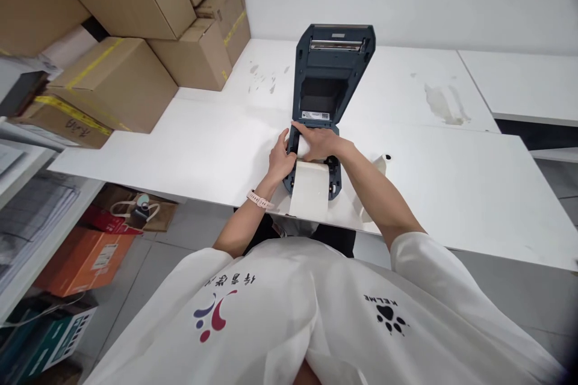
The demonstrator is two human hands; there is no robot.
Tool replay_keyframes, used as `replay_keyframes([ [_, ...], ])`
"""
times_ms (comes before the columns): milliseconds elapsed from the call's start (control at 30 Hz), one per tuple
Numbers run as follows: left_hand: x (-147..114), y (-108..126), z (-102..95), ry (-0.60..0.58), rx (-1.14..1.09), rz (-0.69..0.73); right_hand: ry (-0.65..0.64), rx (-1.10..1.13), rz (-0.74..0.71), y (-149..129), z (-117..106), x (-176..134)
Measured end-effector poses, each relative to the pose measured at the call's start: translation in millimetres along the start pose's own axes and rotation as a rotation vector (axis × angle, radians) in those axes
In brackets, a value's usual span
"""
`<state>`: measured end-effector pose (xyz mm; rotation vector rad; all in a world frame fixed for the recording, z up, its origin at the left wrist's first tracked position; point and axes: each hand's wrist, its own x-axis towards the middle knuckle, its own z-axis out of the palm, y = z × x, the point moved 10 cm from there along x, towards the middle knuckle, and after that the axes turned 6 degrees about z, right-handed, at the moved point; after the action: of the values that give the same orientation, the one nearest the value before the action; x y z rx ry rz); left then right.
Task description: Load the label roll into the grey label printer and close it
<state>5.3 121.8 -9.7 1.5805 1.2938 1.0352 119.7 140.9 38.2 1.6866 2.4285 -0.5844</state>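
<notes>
we have both hands inside a dark blue-grey plastic printer [325, 66], its lid raised, standing near the front edge of a long white surface [217, 150]. a small white paper roll [303, 147] sits in the printer's body, partly covered by our fingers. a wide off-white paper strip [310, 186] extends over the front of the printer toward us, down to the surface's edge.

our right hand [320, 143] spreads over the roll, index finger reaching to the left side of the body. our left hand [282, 161] is at that same side, thumb inward, fingers lifted. we cannot tell whether either one grips the roll or only rests against it.

we judge the step in hand to be handling the roll within the open body; the next move seems to call for small, even finger work between the side walls, with the strip kept flat.

to our left, the surface runs to a stack of brown cardboard boxes [130, 81]. beyond our right forearm, a loose, curled white paper piece with a dark end [379, 164] lies near, so the elbow has less room there; farther right the surface stretches wide.
</notes>
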Motion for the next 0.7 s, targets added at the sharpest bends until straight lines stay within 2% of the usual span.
replay_keyframes([
  [100, -3, 0, -0.9, 0.009, -0.017, -0.060, -0.023, 0.187, -0.132, 0, -16, -19],
  [200, -6, 5, -1.9, 0.012, -0.035, -0.072, 0.038, 0.383, -0.287, 15, -53, -62],
  [300, -8, 4, -2.5, 0.017, -0.061, -0.079, 0.143, 0.562, -0.285, 61, -81, -96],
  [367, -7, 2, -1.5, 0.018, -0.107, -0.074, 0.211, 0.663, -0.197, 102, -86, -105],
  [467, -6, -2, 0.3, 0.022, -0.172, -0.061, 0.285, 0.739, -0.043, 161, -72, -98],
  [533, -5, -4, 0.3, 0.030, -0.182, -0.064, 0.312, 0.790, 0.014, 189, -55, -84],
  [700, -6, -5, 0.4, 0.025, -0.175, -0.083, 0.318, 0.885, 0.125, 225, -15, -54],
])
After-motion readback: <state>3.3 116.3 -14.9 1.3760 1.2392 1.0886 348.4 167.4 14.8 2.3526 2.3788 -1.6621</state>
